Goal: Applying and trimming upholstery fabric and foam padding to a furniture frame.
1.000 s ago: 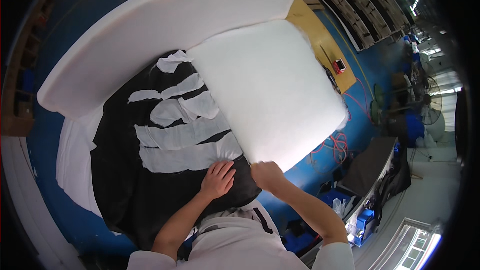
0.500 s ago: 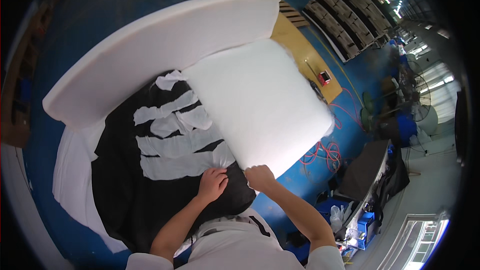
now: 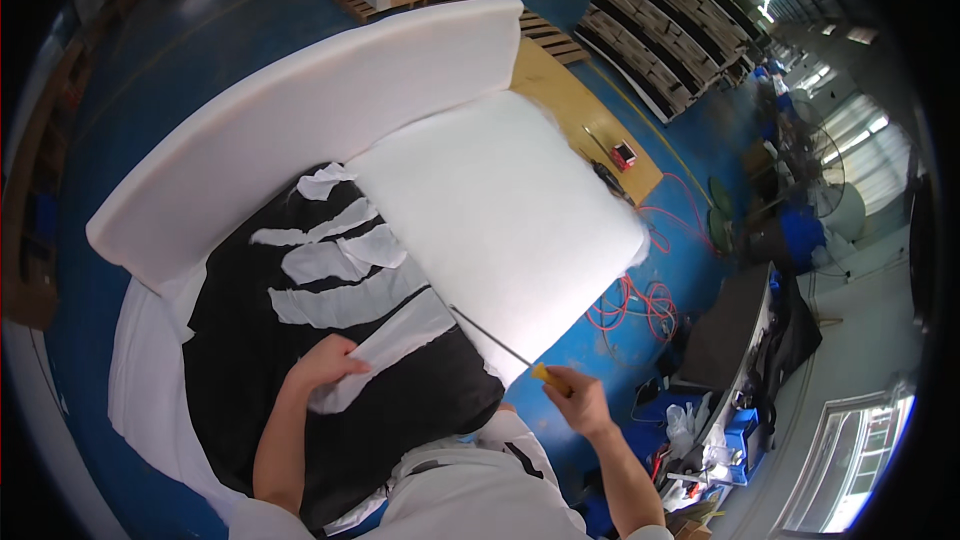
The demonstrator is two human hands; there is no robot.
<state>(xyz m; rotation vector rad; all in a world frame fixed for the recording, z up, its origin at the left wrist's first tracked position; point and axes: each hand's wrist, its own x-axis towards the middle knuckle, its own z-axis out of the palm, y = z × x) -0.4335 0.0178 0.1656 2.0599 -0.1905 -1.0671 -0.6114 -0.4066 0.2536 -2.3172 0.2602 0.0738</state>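
My left hand (image 3: 325,365) grips the lower left end of a white fabric strip (image 3: 400,340), which slants over black cloth (image 3: 430,390). In my right hand (image 3: 582,404) is a screwdriver (image 3: 545,376) with a yellow handle and a long, thin shaft. Its shaft points up and left, to the seam between the black cloth and a white padded seat (image 3: 500,210); the exact tip is hard to make out. Several more white strips (image 3: 345,295) lie across the black cloth, their right ends along that seam. A curved white backrest (image 3: 320,100) rises behind.
A tan board (image 3: 570,100) beyond the seat carries a small red object (image 3: 623,154). Red hose (image 3: 650,310) coils on the blue floor to the right. A cluttered workbench (image 3: 720,440) stands at lower right, and stacked frames (image 3: 670,30) at the far right.
My right hand has moved right and down from the seat's edge, and the screwdriver now shows in it. My left hand has shifted left with the nearest strip's end, turning that strip aslant.
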